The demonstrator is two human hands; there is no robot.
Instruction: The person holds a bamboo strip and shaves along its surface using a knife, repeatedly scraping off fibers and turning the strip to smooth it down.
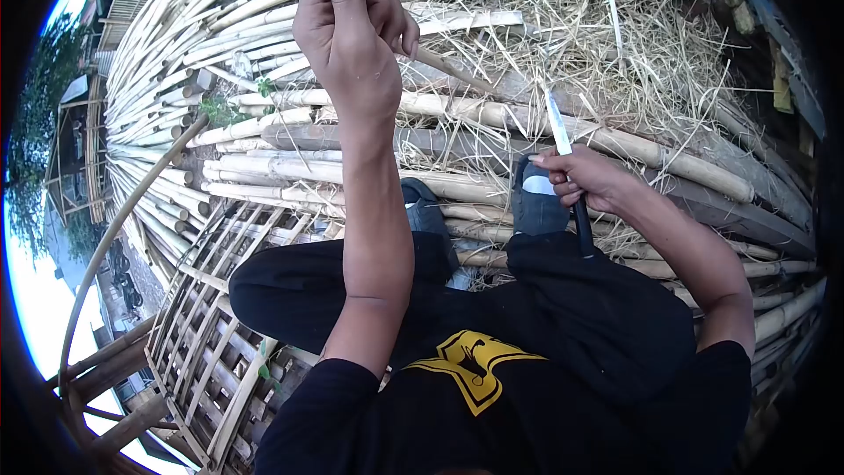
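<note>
My right hand grips a knife with a pale blade and a long black handle. The blade points away from me, and the handle's end hangs down beside my knee. My left hand is raised at the top edge of the view, with thumb and fingers closed together. Its fingertips are partly cut off by the frame, so what they hold, if anything, is hidden. A thin brown strip shows just beyond the left fingers; I cannot tell whether the hand touches it. Beneath both hands lie bamboo poles and shavings.
A heap of pale shavings covers the ground ahead. Many bamboo poles lie side by side across the ground to the left and under my shoes. A slatted bamboo lattice and a curved pole stand at the left.
</note>
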